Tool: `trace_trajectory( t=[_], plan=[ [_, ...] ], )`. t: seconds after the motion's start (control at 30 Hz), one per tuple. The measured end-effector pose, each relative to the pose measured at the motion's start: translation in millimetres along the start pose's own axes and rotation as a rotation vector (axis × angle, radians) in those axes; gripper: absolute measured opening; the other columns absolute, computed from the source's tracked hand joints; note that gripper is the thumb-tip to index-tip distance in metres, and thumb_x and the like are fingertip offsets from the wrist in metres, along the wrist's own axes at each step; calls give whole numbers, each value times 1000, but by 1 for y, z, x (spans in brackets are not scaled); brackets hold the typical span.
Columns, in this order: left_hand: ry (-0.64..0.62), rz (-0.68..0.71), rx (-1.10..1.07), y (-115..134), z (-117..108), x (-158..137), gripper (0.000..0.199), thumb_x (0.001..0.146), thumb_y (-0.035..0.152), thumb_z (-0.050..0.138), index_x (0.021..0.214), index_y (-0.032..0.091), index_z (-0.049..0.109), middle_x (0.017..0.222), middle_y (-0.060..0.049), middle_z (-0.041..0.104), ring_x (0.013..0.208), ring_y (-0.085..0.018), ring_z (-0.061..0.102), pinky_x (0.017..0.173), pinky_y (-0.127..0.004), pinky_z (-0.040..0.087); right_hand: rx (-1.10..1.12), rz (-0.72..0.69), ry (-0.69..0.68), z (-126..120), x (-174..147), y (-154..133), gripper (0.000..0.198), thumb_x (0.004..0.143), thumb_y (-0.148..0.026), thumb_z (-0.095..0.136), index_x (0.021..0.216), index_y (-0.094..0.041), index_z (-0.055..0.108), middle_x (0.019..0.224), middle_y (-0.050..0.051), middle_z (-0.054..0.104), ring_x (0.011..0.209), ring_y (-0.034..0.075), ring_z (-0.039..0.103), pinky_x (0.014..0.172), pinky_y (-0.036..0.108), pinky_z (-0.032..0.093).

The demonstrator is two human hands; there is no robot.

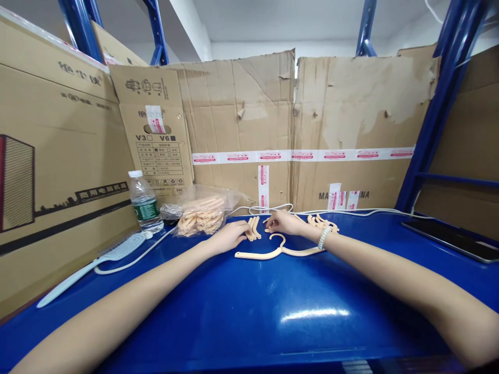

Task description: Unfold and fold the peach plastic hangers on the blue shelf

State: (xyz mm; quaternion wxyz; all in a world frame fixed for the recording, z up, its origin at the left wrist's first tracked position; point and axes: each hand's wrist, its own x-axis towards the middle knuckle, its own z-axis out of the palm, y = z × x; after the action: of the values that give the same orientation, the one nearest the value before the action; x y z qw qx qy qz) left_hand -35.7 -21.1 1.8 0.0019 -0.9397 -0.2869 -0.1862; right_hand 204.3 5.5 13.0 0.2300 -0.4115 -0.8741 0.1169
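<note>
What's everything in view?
Glossy tabletop: one, blue, foreground
Hooked hanger: one, beige, centre
Curved pieces: several, beige, beyond hanger
Plastic bag of beige pieces: one, clear, left
Green-labelled plastic bottle: one, clear, left
Paddle hairbrush: one, pale blue, left
Thin cabling: count unclear, white, back, left
Flat device: one, black, right
Cardboard sheets: several, brown, around
Metal posts: several, blue, behind
Beaded bracelet: one, pale, right wrist
Left hand: one, bare, at pieces
Right hand: one, bare, beyond hanger

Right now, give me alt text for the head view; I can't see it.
A person's left hand is at a row of small peach pieces on a blue table; the right hand is just beyond a peach hanger lying flat. To the left are a bag of peach pieces, a water bottle and a hairbrush, with cardboard behind.
</note>
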Motion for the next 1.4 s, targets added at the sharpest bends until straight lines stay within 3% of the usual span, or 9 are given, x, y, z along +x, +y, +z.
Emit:
trace_trajectory(
  t=[0.27, 0.47, 0.63, 0.73, 0.93, 1.1, 1.2, 1.3, 1.4],
  plan=[
    [-13, 63, 5, -2, 1, 0, 21, 85, 1, 46, 93, 16, 60, 98, -7, 59, 95, -17, 57, 83, -28, 47, 351, 144, 205, -20, -3, 7, 10, 76, -13, 64, 82, -10, 70, 71, 8, 70, 61, 18, 66, 51, 24, 49],
    [113, 12, -19, 4, -6, -4, 26, 82, -1, 43, 92, 17, 59, 93, -5, 61, 87, -17, 58, 77, -29, 47, 709, 207, 319, -29, -41, -14, 17, 77, -23, 69, 89, -12, 65, 86, 10, 71, 79, 21, 71, 57, 24, 58],
    [298, -17, -124, 49, -23, -5, 23, 93, 11, 38, 95, 16, 60, 97, -7, 62, 91, -17, 59, 84, -32, 47, 1140, 220, 369, -14, -79, -40, 32, 61, -29, 85, 83, -12, 70, 86, 10, 72, 84, 22, 71, 77, 28, 59],
    [387, -32, -411, 83, -23, -7, 18, 91, 20, 51, 85, 18, 68, 102, -7, 66, 100, -19, 60, 90, -33, 47, 1274, 260, 397, -5, -92, -49, 33, 58, -33, 86, 79, -12, 71, 87, 9, 72, 86, 21, 70, 85, 30, 56],
    [374, -298, -883, 109, 1, -16, 6, 76, 21, 68, 76, 15, 70, 88, -6, 68, 86, -19, 66, 81, -30, 53, 1323, 379, 419, 1, -100, -57, 29, 54, -15, 85, 78, -14, 68, 81, 4, 69, 78, 18, 70, 76, 27, 57],
    [276, -430, -1135, 111, 16, -22, 22, 70, 18, 74, 80, 16, 55, 75, 2, 61, 72, -16, 68, 73, -28, 53, 1371, 429, 478, 1, -104, -63, 40, 54, -1, 80, 84, -18, 61, 79, -1, 63, 76, 19, 71, 77, 32, 59],
    [379, -449, -1250, 113, 18, -23, 43, 64, 13, 78, 91, 20, 47, 92, 3, 57, 73, -14, 67, 69, -29, 55, 1429, 444, 422, 0, -104, -63, 46, 54, -1, 80, 92, -17, 61, 80, 2, 65, 81, 21, 70, 82, 34, 58],
    [412, -491, -1354, 114, 19, -23, 57, 62, 12, 80, 104, 23, 43, 103, 0, 58, 78, -16, 67, 71, -32, 55, 1449, 419, 312, 2, -104, -61, 33, 53, -7, 84, 79, -13, 64, 79, 4, 66, 89, 22, 69, 89, 33, 54],
    [388, -511, -1379, 114, 20, -23, 50, 62, 13, 81, 100, 19, 49, 93, 0, 62, 84, -17, 67, 77, -31, 54, 1434, 390, 266, 6, -105, -59, 30, 52, -13, 87, 71, -13, 64, 78, 4, 67, 93, 23, 68, 92, 33, 53]
  ],
)
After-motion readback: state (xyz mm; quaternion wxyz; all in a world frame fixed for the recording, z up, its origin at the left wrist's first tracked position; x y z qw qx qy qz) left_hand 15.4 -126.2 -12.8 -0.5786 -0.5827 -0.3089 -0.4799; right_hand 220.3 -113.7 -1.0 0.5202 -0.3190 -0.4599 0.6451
